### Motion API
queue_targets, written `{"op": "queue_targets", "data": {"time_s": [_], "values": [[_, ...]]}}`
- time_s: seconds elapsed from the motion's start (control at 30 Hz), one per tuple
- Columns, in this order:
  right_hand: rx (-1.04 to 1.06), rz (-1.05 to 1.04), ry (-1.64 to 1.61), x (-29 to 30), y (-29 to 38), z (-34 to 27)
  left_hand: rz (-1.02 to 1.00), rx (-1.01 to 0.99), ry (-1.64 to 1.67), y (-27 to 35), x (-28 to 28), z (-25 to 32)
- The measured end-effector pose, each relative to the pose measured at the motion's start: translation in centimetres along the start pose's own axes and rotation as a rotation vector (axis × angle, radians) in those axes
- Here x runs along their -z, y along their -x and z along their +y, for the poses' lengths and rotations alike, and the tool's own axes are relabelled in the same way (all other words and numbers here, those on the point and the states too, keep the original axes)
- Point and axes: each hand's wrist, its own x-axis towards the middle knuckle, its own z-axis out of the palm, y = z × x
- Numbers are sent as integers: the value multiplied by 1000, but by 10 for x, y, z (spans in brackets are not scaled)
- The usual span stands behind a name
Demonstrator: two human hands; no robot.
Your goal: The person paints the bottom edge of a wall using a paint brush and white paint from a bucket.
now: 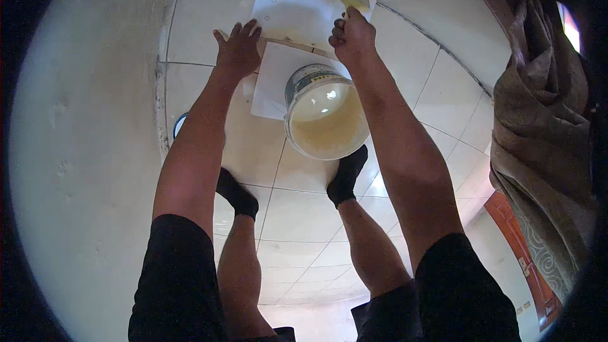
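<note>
My right hand (354,35) grips a flat yellow-handled tool (352,0), a brush or a scraper. Its wide grey-brown end lies at the right part of a white sheet (294,14), close to the wall's base. Fingers spread, my left hand (240,50) presses down at the near left corner of that sheet and holds nothing. Nearer to me is a second white sheet (268,88), partly hidden by a bucket (308,76). Cream-coloured liquid or paste (327,126) shows inside the bucket, beside my right forearm.
Pale floor tiles (299,216) run under my black-socked feet, one just behind the bucket. A blue-rimmed round object (179,125) is mostly hidden by my left forearm. Walls rise at the left (85,128) and ahead. A brown curtain (536,118) hangs at right, near a wooden door (515,247).
</note>
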Motion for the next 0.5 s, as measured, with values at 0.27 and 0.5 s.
{"op": "queue_targets", "data": {"time_s": [0.27,0.5], "values": [[25,-51,-17,41,-5,-20,211,80,282,36,13,-5],[-172,-25,72,56,4,-38,-126,266,831,292,138,58]]}}
